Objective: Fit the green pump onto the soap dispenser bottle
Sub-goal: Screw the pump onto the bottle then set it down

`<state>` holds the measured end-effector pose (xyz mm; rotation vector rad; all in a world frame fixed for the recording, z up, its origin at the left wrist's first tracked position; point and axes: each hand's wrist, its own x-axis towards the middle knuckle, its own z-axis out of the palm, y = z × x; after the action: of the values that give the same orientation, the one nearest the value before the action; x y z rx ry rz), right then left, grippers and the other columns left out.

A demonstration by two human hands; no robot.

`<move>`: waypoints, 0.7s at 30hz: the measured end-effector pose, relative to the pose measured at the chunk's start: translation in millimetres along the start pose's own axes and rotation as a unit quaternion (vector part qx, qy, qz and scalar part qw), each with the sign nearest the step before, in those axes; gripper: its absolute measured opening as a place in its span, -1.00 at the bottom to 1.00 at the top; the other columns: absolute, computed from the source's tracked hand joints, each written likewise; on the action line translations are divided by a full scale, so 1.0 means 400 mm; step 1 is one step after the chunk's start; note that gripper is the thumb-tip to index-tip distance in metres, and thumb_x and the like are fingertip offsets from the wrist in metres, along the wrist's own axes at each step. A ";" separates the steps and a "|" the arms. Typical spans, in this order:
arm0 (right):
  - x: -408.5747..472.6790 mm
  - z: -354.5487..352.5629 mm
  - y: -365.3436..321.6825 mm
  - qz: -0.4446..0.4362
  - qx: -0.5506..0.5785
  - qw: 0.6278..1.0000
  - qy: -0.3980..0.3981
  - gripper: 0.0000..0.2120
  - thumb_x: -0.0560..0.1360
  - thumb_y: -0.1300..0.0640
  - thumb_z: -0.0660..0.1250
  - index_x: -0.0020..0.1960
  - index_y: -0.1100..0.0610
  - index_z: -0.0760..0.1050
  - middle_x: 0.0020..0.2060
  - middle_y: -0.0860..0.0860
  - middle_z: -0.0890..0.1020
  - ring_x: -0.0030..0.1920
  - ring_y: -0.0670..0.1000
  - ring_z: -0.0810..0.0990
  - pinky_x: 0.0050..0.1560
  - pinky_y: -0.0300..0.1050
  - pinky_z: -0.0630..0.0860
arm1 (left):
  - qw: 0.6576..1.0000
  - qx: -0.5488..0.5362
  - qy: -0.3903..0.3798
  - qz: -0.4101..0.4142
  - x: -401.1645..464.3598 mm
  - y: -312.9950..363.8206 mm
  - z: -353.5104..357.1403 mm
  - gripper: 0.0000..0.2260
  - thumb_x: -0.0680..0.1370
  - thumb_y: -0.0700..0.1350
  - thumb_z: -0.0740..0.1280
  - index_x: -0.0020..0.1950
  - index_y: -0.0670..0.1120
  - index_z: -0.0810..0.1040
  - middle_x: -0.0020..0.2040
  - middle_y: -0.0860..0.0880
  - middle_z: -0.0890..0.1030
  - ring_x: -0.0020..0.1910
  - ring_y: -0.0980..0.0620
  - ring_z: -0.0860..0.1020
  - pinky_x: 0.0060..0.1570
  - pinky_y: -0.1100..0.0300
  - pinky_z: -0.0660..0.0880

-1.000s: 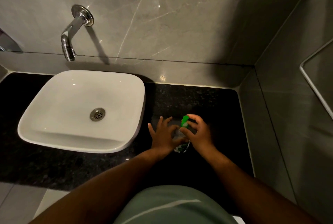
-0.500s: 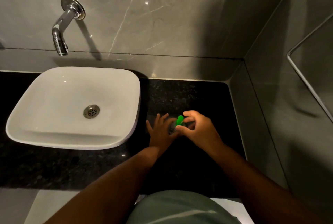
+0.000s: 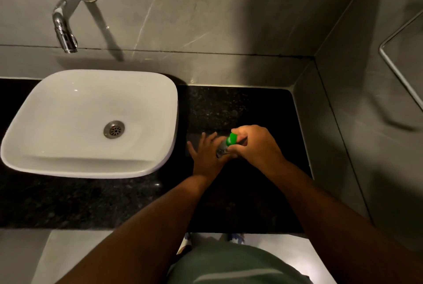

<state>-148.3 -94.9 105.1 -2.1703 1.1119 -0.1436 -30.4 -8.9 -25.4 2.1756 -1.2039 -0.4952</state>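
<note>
A black speckled stone bench carries a white rounded-square ceramic basin at the left, under a chrome wall tap. Right of the basin, the left hand steadies the small clear soap dispenser bottle with its fingers spread. The right hand has its grip closed around the green plastic pump, which sits atop the bottle.

Grey marble-veined wall tiles back a black speckled desk that meets a grey side wall at the right corner. A white basin sits on the desk beneath a chrome wall tap. Pale floor shows below; light is dim.
</note>
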 end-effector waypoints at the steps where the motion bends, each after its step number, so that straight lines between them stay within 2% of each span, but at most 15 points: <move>1: 0.001 -0.002 -0.003 -0.001 -0.002 1.000 -0.005 -0.48 0.29 -0.02 0.52 0.22 0.01 0.54 0.03 -0.05 0.68 0.08 -0.06 0.60 0.19 -0.06 0.50 | 1.000 0.000 0.001 -0.001 -0.001 0.001 0.000 -0.40 0.38 0.39 0.22 0.34 0.16 0.43 0.46 0.01 0.34 0.52 -0.06 0.07 0.33 -0.32 -0.33; 3: 0.002 -0.003 -0.006 -0.001 -0.005 1.000 -0.011 -0.48 0.29 -0.01 0.52 0.23 0.02 0.53 0.02 -0.05 0.69 0.08 -0.06 0.60 0.20 -0.06 0.50 | 1.000 -0.001 0.002 -0.002 0.000 0.001 0.001 -0.38 0.36 0.41 0.17 0.34 0.15 0.43 0.46 0.01 0.35 0.52 -0.06 0.07 0.33 -0.32 -0.32; 7: 0.001 -0.004 -0.005 -0.001 -0.005 1.000 -0.014 -0.48 0.30 0.00 0.52 0.24 0.02 0.53 0.02 -0.05 0.69 0.08 -0.06 0.60 0.21 -0.05 0.49 | 1.000 0.004 -0.003 0.003 0.002 -0.006 0.007 -0.43 0.41 0.37 0.23 0.35 0.14 0.42 0.46 0.01 0.34 0.52 -0.06 0.07 0.32 -0.33 -0.34; 11: 0.001 -0.007 -0.005 -0.003 0.001 1.000 -0.021 -0.48 0.31 0.02 0.52 0.24 0.03 0.53 0.03 -0.04 0.68 0.08 -0.06 0.60 0.22 -0.09 0.48 | 1.000 -0.004 -0.006 -0.004 0.001 -0.002 0.007 -0.33 0.34 0.45 0.09 0.35 0.16 0.41 0.47 0.03 0.34 0.52 -0.03 0.05 0.32 -0.28 -0.37; 19: 0.005 -0.007 -0.001 -0.007 0.009 0.999 -0.043 -0.48 0.34 0.08 0.51 0.28 0.06 0.51 0.05 -0.01 0.67 0.06 -0.05 0.60 0.18 -0.15 0.47 | 0.999 -0.030 -0.019 -0.011 0.000 -0.004 0.015 -0.41 0.41 0.40 0.13 0.37 0.17 0.37 0.48 0.06 0.31 0.52 0.00 0.03 0.32 -0.26 -0.39; 21: 0.009 -0.004 0.005 -0.008 0.017 0.999 -0.042 -0.48 0.33 0.08 0.52 0.27 0.06 0.51 0.05 0.00 0.67 0.05 -0.06 0.60 0.14 -0.23 0.45 | 0.999 -0.041 -0.019 -0.010 0.000 -0.007 0.016 -0.43 0.43 0.36 0.17 0.38 0.16 0.37 0.48 0.06 0.31 0.52 -0.01 0.04 0.32 -0.26 -0.39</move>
<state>-148.1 -99.1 104.3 -2.1357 1.0374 -0.0786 -32.2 -9.8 -32.2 2.1201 -1.1621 -0.5872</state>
